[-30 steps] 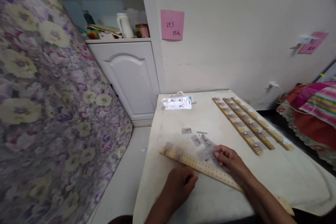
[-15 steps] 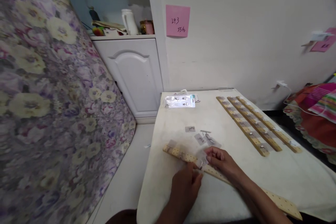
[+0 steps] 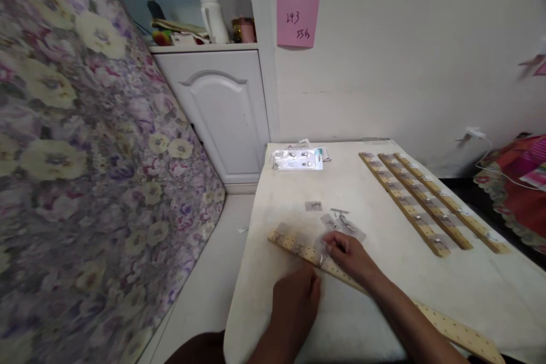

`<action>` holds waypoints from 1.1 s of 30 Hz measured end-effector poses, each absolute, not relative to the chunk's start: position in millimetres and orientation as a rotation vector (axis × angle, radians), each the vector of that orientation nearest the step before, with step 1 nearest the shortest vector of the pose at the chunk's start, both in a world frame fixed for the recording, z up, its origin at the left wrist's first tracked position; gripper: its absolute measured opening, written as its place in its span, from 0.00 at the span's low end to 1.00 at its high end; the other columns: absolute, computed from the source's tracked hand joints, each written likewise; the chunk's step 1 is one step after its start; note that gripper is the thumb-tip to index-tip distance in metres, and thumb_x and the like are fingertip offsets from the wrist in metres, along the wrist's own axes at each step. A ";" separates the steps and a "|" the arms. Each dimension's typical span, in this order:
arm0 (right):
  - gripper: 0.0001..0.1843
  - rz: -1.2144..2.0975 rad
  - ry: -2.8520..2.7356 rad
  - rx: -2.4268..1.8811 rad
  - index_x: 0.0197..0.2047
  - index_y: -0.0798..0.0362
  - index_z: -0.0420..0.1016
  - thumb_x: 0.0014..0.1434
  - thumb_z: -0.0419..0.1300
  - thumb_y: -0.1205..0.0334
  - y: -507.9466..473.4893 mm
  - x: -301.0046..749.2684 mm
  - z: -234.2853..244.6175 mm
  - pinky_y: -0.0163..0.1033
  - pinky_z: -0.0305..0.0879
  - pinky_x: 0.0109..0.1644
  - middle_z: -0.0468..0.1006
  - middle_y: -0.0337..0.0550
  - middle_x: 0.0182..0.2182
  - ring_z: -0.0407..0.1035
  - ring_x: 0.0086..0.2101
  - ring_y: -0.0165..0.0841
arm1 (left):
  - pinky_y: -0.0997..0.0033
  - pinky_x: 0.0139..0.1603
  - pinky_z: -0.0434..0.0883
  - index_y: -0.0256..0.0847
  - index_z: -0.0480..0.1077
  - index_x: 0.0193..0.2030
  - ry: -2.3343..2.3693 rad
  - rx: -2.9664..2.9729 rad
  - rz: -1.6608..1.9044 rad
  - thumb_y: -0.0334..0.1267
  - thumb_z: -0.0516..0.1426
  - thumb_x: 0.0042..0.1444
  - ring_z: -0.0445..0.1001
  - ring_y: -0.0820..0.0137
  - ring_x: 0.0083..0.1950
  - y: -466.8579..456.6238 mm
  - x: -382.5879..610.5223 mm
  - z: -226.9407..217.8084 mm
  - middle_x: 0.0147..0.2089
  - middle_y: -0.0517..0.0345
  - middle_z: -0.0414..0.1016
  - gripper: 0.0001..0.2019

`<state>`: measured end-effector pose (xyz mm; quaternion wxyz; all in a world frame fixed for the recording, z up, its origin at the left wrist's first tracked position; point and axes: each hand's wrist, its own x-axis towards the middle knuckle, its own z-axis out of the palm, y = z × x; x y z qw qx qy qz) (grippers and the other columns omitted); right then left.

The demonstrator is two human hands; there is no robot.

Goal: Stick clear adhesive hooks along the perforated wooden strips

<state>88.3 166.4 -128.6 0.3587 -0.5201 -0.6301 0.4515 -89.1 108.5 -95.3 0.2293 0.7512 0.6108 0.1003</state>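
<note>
A long pegboard strip (image 3: 452, 324) of pale wood with small holes lies slantwise across the table in front of me. Clear adhesive hooks, square plastic pads with small metal hooks, sit along its far-left end. My right hand (image 3: 350, 255) pinches the edge of one clear adhesive hook (image 3: 321, 251) over the strip, beside the others. Just below the strip's near edge is my left hand (image 3: 296, 290), fingers curled in; what they grip, if anything, is hidden. Beyond the strip, a loose hook (image 3: 314, 205) lies apart from a small pile of hooks (image 3: 346, 226).
Several wooden strips (image 3: 412, 205) with hooks lie side by side on the right of the white-covered table (image 3: 273, 193). A blister pack of hooks (image 3: 297, 160) is at the back left. The wall (image 3: 362, 57) borders the table's far side; a floral curtain (image 3: 98, 182) hangs left.
My left hand has drawn back slightly from the hook, its fingers curling closed. My right hand has brought its hook down closer to the strip. The view has shifted a little.
</note>
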 end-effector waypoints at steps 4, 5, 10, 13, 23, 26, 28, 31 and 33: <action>0.05 1.171 -1.605 -1.335 0.33 0.54 0.71 0.54 0.55 0.62 165.3 88.9 -130.7 0.33 0.55 0.30 0.68 0.35 0.23 0.61 0.26 0.29 | 0.73 0.30 0.58 0.43 0.66 0.32 1.669 2.091 0.290 0.38 0.48 0.58 0.73 0.70 0.32 107.3 -88.6 -95.7 0.30 0.63 0.75 0.08; 0.06 1.181 -1.596 -1.335 0.33 0.54 0.71 0.54 0.56 0.62 165.4 88.6 -131.9 0.33 0.55 0.30 0.68 0.35 0.23 0.61 0.26 0.29 | 0.73 0.30 0.59 0.43 0.66 0.31 1.666 2.095 0.295 0.38 0.48 0.59 0.73 0.70 0.32 106.6 -88.4 -96.2 0.30 0.63 0.75 0.09; 0.07 1.182 -1.584 -1.362 0.32 0.54 0.72 0.53 0.56 0.61 166.2 86.3 -136.0 0.33 0.55 0.29 0.68 0.35 0.22 0.61 0.24 0.29 | 0.72 0.38 0.66 0.42 0.68 0.39 1.647 2.094 0.392 0.35 0.45 0.60 0.73 0.69 0.38 96.8 -88.9 -107.7 0.36 0.58 0.75 0.11; 0.07 1.162 -1.587 -1.380 0.32 0.54 0.73 0.53 0.56 0.61 166.2 85.4 -135.5 0.33 0.56 0.29 0.69 0.35 0.22 0.62 0.25 0.29 | 0.69 0.48 0.67 0.42 0.63 0.55 1.632 2.128 0.479 0.32 0.43 0.61 0.71 0.68 0.47 88.8 -89.2 -116.6 0.47 0.53 0.73 0.17; 0.08 1.145 -1.592 -1.398 0.33 0.54 0.74 0.53 0.56 0.62 167.5 84.5 -134.5 0.34 0.57 0.30 0.70 0.36 0.23 0.63 0.26 0.30 | 0.72 0.42 0.68 0.44 0.55 0.64 1.800 2.217 0.133 0.26 0.45 0.58 0.72 0.68 0.41 88.0 -79.5 -107.7 0.45 0.51 0.71 0.27; 0.08 1.142 -1.585 -1.395 0.33 0.54 0.74 0.52 0.56 0.62 167.7 84.6 -135.8 0.34 0.57 0.31 0.69 0.36 0.23 0.63 0.26 0.30 | 0.71 0.43 0.68 0.43 0.56 0.63 1.807 2.226 0.119 0.26 0.45 0.58 0.72 0.68 0.42 88.4 -78.3 -108.8 0.44 0.50 0.71 0.26; 0.07 1.152 -1.580 -1.391 0.33 0.54 0.73 0.52 0.56 0.62 167.7 85.0 -136.8 0.33 0.57 0.30 0.69 0.36 0.23 0.62 0.26 0.30 | 0.71 0.43 0.68 0.43 0.56 0.63 1.807 2.227 0.126 0.26 0.45 0.59 0.72 0.68 0.42 88.6 -78.3 -110.1 0.45 0.51 0.71 0.25; 0.07 1.172 -1.577 -1.381 0.33 0.54 0.73 0.52 0.56 0.63 167.2 85.7 -137.8 0.33 0.56 0.30 0.68 0.35 0.23 0.61 0.25 0.29 | 0.72 0.42 0.68 0.44 0.57 0.63 1.807 2.222 0.135 0.27 0.44 0.59 0.72 0.68 0.42 88.9 -78.3 -110.7 0.45 0.51 0.71 0.25; 0.06 1.173 -1.578 -1.375 0.33 0.54 0.73 0.52 0.56 0.63 167.0 85.9 -138.2 0.33 0.56 0.29 0.68 0.35 0.23 0.61 0.25 0.29 | 0.71 0.42 0.68 0.44 0.57 0.63 1.801 2.223 0.136 0.27 0.44 0.59 0.72 0.68 0.43 88.9 -78.4 -110.3 0.46 0.51 0.71 0.25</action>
